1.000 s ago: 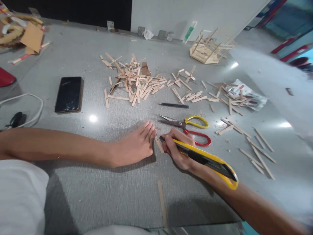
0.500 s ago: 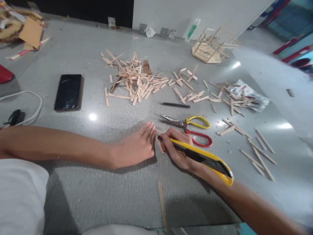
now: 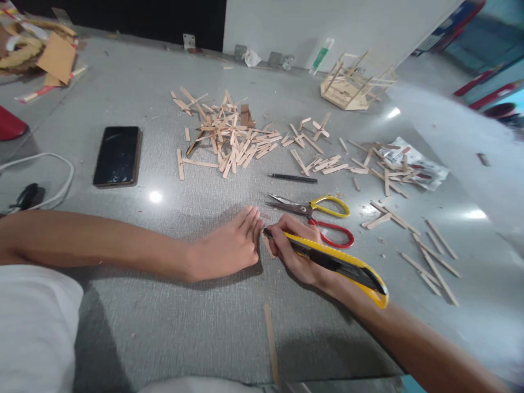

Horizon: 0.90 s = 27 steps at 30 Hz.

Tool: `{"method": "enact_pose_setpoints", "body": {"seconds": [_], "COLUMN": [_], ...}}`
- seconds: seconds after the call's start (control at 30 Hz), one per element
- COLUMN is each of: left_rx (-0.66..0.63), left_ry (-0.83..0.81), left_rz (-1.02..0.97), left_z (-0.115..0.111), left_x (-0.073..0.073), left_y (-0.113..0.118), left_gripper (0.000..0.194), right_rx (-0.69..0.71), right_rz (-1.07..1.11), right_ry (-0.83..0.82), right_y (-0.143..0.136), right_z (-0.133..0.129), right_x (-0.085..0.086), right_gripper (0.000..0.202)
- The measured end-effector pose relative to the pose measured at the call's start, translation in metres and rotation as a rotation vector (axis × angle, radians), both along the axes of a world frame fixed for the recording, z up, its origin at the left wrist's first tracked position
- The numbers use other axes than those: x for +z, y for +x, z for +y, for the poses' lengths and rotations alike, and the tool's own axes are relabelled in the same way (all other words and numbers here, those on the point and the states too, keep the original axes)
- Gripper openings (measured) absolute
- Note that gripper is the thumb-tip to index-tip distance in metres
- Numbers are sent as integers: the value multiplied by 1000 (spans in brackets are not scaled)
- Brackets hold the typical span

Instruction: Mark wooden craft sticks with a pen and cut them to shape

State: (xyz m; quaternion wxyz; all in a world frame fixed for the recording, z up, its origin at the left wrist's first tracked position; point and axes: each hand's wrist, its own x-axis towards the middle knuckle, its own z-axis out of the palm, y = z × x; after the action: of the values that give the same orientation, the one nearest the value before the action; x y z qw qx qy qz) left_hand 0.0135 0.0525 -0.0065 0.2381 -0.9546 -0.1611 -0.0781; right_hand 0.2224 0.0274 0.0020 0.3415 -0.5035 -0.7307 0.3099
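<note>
My right hand [image 3: 297, 248] grips a yellow and black utility knife [image 3: 344, 262] like a pen, its tip pointing left toward my left fingertips. My left hand [image 3: 233, 245] is closed, fingers pressed together and down on the table. A short piece of wooden craft stick [image 3: 269, 250] shows between the hands, at the left fingertips and under the knife tip; its far part is hidden. Just beyond the right hand lie scissors [image 3: 305, 209] with one yellow and one red handle. A dark slim pen-like tool [image 3: 292, 178] rests behind them.
A pile of craft sticks [image 3: 233, 136] spreads at the back. More sticks [image 3: 434, 262] lie at right, near a plastic packet [image 3: 423, 164]. A stick frame model [image 3: 356, 84] stands back right. At left are a phone [image 3: 117, 156] and a cable [image 3: 61, 164]. One stick [image 3: 270, 341] lies at the front.
The view has shifted very slightly. Both hands and the knife hold almost the same position.
</note>
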Motion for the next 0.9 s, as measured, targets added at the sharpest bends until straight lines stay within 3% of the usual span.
{"method": "enact_pose_setpoints", "body": {"seconds": [0.27, 0.43, 0.9], "left_rx": [24, -34, 10], "left_ry": [-19, -40, -109], "left_rz": [28, -7, 49], "left_z": [0, 1, 3], "left_x": [4, 5, 6], "left_y": [0, -1, 4], "left_gripper": [43, 39, 37], "right_rx": [-12, 7, 137], "right_rz": [-42, -128, -85], "right_ry": [47, 132, 67], "right_y": [0, -1, 5], "right_z": [-1, -4, 2], "right_x": [-3, -4, 1], "right_gripper": [38, 31, 33]}}
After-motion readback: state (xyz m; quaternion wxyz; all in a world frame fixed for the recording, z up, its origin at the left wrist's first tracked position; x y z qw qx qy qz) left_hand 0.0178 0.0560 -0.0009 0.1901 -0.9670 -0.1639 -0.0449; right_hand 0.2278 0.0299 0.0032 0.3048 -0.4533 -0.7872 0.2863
